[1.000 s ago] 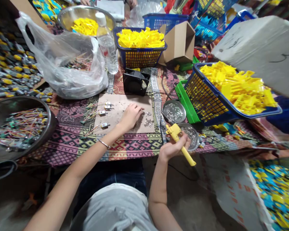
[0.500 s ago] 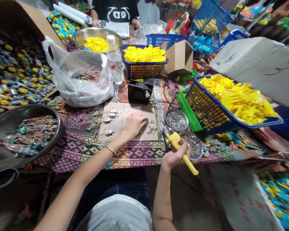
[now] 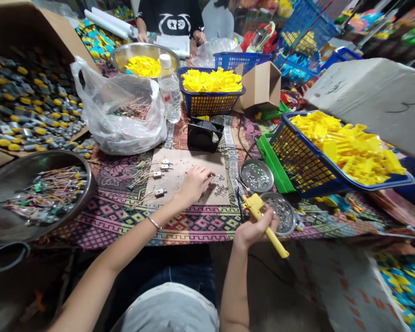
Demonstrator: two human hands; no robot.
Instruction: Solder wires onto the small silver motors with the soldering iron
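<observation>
My left hand [image 3: 194,183] is over the board [image 3: 180,159], its fingertips pinched beside small metal parts [image 3: 221,190]; what they hold, if anything, is too small to name. My right hand [image 3: 257,227] is wrapped round a yellow soldering tool [image 3: 275,242], whose metal tip points up and left beside the small dishes. On the board's left side lie several small motors [image 3: 160,192] with thin wires. One round dish [image 3: 257,175] holds shiny bits, and a second dish [image 3: 281,212] sits partly behind my right hand.
A small black fan [image 3: 204,134] stands behind the board. Baskets of yellow parts [image 3: 347,147] [image 3: 212,99] stand right and behind. At left are a metal bowl [image 3: 90,184], a plastic bag [image 3: 124,133] and a box of motors [image 3: 27,106]. Across the table is a person [image 3: 173,18].
The whole view has shifted slightly, so things appear a little further right and lower. My left hand stays by the metal parts, and my right hand keeps the yellow tool.
</observation>
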